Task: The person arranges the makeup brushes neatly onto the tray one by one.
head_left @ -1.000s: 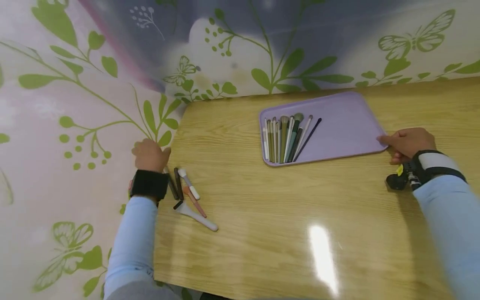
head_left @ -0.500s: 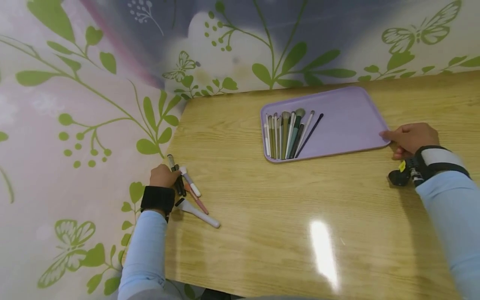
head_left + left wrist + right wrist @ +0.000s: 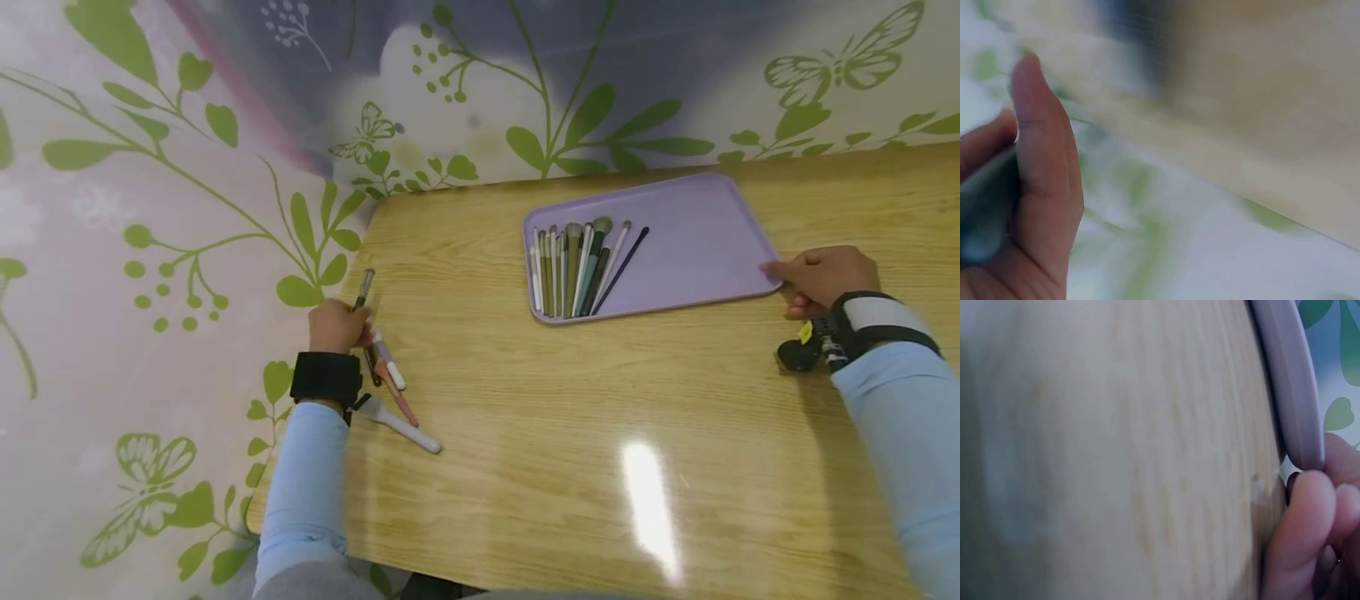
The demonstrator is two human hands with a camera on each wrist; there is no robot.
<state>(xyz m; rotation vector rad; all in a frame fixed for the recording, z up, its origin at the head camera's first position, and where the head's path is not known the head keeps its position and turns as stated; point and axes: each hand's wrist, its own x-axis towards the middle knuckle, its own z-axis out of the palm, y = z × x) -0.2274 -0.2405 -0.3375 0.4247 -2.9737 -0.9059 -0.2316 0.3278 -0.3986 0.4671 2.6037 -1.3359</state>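
Note:
At the table's left side my left hand [image 3: 335, 326] grips a dark makeup brush [image 3: 364, 289], whose end sticks out past the fingers. In the left wrist view, the dark handle [image 3: 988, 203] lies between thumb and fingers, blurred. Right under that hand lie a second dark brush [image 3: 372, 367], a grey-and-white brush [image 3: 390, 362], a pinkish-brown brush [image 3: 397, 393] and a white flat brush [image 3: 405, 427]. My right hand [image 3: 828, 277] pinches the near right corner of a purple tray [image 3: 697, 242]. Several makeup brushes [image 3: 573, 267] stand side by side in the tray's left part.
The wood-grain table [image 3: 525, 433] meets a leaf-patterned wall [image 3: 187, 250] on the left and another patterned wall [image 3: 637, 83] at the back. A bright light reflection [image 3: 648, 508] shows on the tabletop near the front.
My left hand has come down from the left wall side to the loose brushes, taken hold of a dark one and lifted it slightly forward. My right hand stays at the tray's corner.

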